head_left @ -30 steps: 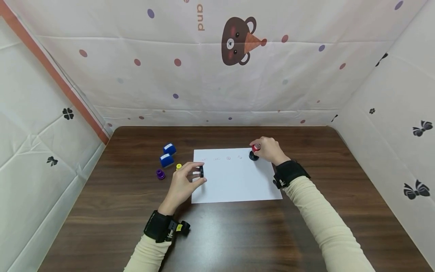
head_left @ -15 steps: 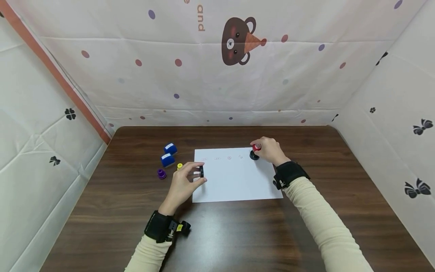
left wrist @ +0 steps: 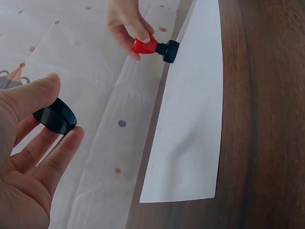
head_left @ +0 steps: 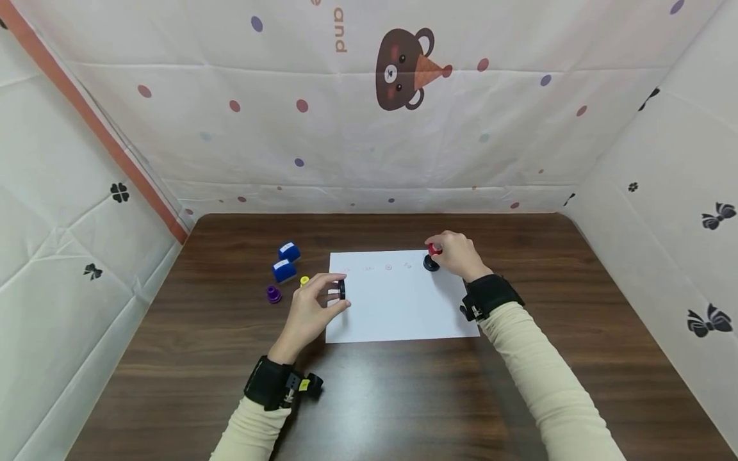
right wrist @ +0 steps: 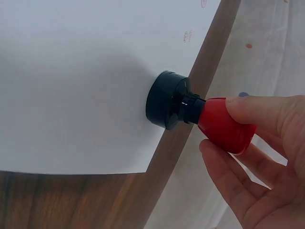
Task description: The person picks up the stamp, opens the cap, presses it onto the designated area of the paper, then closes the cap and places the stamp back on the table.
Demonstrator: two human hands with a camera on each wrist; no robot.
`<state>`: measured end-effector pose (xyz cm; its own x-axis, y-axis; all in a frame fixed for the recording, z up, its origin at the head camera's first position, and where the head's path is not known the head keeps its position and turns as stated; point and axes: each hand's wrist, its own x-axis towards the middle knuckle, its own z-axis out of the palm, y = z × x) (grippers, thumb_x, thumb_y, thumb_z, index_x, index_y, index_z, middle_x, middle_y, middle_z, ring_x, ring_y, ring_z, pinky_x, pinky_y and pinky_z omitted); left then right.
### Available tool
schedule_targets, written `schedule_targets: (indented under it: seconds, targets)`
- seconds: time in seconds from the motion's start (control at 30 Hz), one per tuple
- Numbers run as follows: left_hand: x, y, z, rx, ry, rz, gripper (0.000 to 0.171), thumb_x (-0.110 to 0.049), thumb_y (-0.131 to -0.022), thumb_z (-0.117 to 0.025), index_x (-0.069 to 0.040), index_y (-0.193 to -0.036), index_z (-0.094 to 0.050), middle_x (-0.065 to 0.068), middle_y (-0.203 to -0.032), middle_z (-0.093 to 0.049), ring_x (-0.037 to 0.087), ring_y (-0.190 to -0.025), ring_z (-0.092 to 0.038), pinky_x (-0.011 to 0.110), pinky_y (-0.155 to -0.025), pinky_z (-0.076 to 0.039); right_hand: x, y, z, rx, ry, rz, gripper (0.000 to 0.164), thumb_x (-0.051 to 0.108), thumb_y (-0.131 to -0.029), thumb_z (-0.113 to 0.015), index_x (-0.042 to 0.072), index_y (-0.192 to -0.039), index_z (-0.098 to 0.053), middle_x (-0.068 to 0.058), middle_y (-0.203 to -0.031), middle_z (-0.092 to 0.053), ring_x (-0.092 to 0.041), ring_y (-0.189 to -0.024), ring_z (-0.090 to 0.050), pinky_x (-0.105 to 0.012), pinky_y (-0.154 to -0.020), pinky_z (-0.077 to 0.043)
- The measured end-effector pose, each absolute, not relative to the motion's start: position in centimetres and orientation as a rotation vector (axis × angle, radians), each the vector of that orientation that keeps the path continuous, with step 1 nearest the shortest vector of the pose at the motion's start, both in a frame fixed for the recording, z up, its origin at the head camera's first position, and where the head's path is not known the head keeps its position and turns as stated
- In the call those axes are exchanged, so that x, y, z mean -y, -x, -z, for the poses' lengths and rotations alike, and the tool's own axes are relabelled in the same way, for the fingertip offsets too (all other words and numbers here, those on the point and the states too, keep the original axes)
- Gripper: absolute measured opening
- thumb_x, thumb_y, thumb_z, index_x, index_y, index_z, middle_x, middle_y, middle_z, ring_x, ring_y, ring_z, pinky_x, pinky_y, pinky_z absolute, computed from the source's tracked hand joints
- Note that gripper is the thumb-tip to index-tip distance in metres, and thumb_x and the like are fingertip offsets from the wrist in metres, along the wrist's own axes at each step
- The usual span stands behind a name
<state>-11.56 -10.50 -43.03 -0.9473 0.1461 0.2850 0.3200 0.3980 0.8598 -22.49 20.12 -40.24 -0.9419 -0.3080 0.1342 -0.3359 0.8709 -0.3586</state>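
In the head view my right hand (head_left: 458, 256) grips the red handle of a stamp (right wrist: 224, 124). The stamp's black base sits against the white paper (head_left: 403, 304) close to its far right corner. Small red stamp marks (head_left: 389, 267) run in a row along the paper's far edge, left of the stamp. My left hand (head_left: 308, 314) pinches a round black cap (left wrist: 56, 117) between thumb and fingers, held up over the paper's left side. What lies under the stamp's base is hidden.
Left of the paper stand two blue objects with white tops (head_left: 284, 271), a purple stamp-like piece (head_left: 273, 294) and a yellow piece (head_left: 304, 280) partly behind my left hand. They rest on a dark wooden table (head_left: 392, 397) with patterned cloth walls (head_left: 346, 141) around it.
The head view shifts very slightly. Both hands keep practically the same place, with the stamp staying at the paper's far right corner.
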Motion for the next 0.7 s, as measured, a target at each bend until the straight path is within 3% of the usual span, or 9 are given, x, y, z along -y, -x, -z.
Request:
schedule_targets:
  seconds: [0.17, 0.4, 0.7]
  targets:
    - [10.5, 11.5, 43.0, 2.474, 0.423, 1.586, 0.045, -0.004, -0.073, -0.076, -0.013, -0.115, -0.060, 0.004, -0.108, -0.060, 0.020, -0.097, -0.062, 0.036, -0.079, -0.055, -20.2, 22.2, 40.3, 2.975, -0.495, -0.611, 0.029, 0.005, -0.081, -0.066, 0.003, -0.110, -0.065, -0.019, -0.104, -0.062, -0.033, -0.094, -0.060, -0.048, -0.084, -0.051]
    - [10.6, 11.6, 42.9, 2.455, 0.441, 1.560, 0.045, -0.006, -0.073, -0.076, -0.013, -0.115, -0.061, 0.002, -0.108, -0.061, 0.018, -0.096, -0.063, 0.027, -0.077, -0.054, -20.8, 21.9, 40.1, 2.937, -0.482, -0.666, 0.032, 0.006, -0.082, -0.067, 0.003, -0.114, -0.063, -0.020, -0.106, -0.060, -0.033, -0.094, -0.059, -0.048, -0.080, -0.052]
    - [10.2, 11.8, 42.8, 2.444, 0.408, 1.578, 0.045, -0.007, -0.073, -0.076, -0.012, -0.115, -0.061, 0.002, -0.109, -0.060, 0.020, -0.097, -0.063, 0.032, -0.079, -0.054, -22.2, 21.2, 38.8, 2.735, -0.397, -0.794, 0.035, 0.007, -0.081, -0.068, 0.003, -0.115, -0.060, -0.022, -0.109, -0.059, -0.034, -0.090, -0.058, -0.051, -0.080, -0.052]
